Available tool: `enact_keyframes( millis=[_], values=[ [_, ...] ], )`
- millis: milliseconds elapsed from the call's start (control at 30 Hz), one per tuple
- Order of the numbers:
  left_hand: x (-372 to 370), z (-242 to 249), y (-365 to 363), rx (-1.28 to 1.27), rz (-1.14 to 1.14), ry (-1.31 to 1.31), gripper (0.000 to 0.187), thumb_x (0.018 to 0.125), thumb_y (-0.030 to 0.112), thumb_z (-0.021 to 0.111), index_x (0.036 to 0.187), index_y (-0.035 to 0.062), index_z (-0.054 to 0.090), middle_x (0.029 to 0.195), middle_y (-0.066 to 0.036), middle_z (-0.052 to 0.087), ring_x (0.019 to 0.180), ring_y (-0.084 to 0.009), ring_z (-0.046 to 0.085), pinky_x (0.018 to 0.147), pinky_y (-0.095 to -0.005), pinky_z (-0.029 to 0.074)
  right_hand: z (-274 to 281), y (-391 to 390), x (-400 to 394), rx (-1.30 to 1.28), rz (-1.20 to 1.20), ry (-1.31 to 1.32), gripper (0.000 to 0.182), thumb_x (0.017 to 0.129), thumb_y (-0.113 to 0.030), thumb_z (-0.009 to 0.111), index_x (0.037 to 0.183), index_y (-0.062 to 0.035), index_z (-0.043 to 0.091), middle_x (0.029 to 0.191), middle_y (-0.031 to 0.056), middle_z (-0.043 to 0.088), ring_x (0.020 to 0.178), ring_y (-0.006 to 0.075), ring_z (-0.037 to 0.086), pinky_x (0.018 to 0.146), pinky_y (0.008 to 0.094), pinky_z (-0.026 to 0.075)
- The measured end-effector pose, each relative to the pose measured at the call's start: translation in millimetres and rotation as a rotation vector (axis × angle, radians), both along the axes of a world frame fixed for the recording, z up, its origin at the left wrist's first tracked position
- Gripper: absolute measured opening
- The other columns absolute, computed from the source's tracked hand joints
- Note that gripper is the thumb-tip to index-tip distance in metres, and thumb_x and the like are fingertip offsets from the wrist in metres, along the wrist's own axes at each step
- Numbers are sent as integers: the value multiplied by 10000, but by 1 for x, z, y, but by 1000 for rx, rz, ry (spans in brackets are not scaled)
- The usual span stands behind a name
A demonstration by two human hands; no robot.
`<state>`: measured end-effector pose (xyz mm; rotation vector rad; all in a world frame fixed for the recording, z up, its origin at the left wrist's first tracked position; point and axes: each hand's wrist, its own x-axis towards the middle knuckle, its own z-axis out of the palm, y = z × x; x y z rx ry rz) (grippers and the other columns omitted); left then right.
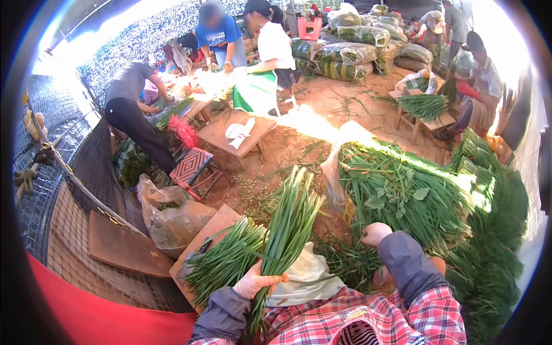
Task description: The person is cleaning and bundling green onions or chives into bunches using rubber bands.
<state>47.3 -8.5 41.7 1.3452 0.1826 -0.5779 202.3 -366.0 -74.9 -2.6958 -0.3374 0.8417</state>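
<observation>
My left hand [257,282], in a thin pale glove, is wrapped round a bunch of garlic chives [292,221] above my lap. The bunch tilts up and away, with its pale stem ends at the top and green leaves trailing below. Beside it, more chives [224,259] lie on a low wooden board [183,269]. My right hand [377,234] is off to the right, fingers curled together at the near edge of a large heap of chives [402,195]. Whatever those fingers hold is too small to make out. A whitish cloth [307,279] covers my lap.
A clear plastic bag [169,215] stands left of the board, near a patterned stool [192,167]. Further off is a low wooden table [253,138]. Several people work in the background, near stacked bags of greens [351,54]. Loose leaves litter the dirt floor.
</observation>
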Motion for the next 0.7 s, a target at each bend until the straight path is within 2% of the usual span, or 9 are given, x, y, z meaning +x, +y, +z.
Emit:
enact_keyframes(
  millis=[67,133,200,300,367,400,533,633,700],
  values=[
    [3,17,-5,33,22,-69,220,752,73,625,956,3,587,728,-56,587,510,-100,502,458,-230,374,-20,-2,6,-161,251,72,689,687,-411,643,1283,-100,492,1034,173,634,954,335,602,853,390,458],
    [11,21,-8,145,-8,-193,285,758,88,621,1023,9,550,745,-57,586,490,-93,484,451,-235,366,48,24,-22,361,-11,482,794,766,-351,683,1394,-47,305,1179,161,584,1083,212,558,917,305,427],
    [18,10,-21,360,1,-323,391,763,89,609,1132,20,503,831,-87,597,570,-136,536,523,-267,423,35,43,-27,957,12,649,1051,683,-495,749,1450,-110,144,1260,136,525,1118,235,532,944,358,411],
    [30,-20,-50,799,49,-807,779,748,91,618,1412,48,212,1117,-213,563,1031,-334,565,868,-370,445,47,91,-48,1579,-53,721,1042,677,-556,720,1435,-101,170,1326,132,450,1197,248,463,1025,416,334],
    [34,-26,-69,1247,-20,-970,852,715,101,647,1421,52,174,1153,-235,530,1071,-367,537,885,-379,435,50,117,-56,1958,-141,686,971,677,-554,718,1406,-99,264,1328,135,445,1223,246,437,1048,438,306],
    [33,-18,-81,1149,-237,-537,918,675,106,682,1425,46,155,1179,-259,490,1103,-393,494,915,-411,410,27,117,-51,1933,-325,685,767,736,-484,697,1324,-105,383,1276,131,492,1157,254,498,1005,446,372],
    [18,-20,-98,921,-204,-762,1033,633,145,764,1433,53,117,1125,-244,506,1058,-347,524,880,-409,434,35,122,-43,1864,-739,685,592,790,-225,676,1313,-125,419,1068,90,591,904,233,601,831,427,504],
    [24,-8,-71,709,-1,-916,1053,625,183,791,1427,69,118,1203,-230,481,978,-331,576,803,-409,478,48,111,-48,1931,-619,634,578,789,-185,679,1300,-99,425,1028,83,587,897,212,591,816,385,506],
    [23,-9,-70,391,245,-635,971,623,154,812,1384,16,225,1189,-165,506,996,-235,565,835,-356,472,55,110,-52,1936,-608,673,628,770,-184,703,1321,-134,406,1015,75,586,888,209,590,801,380,510]
  ],
)
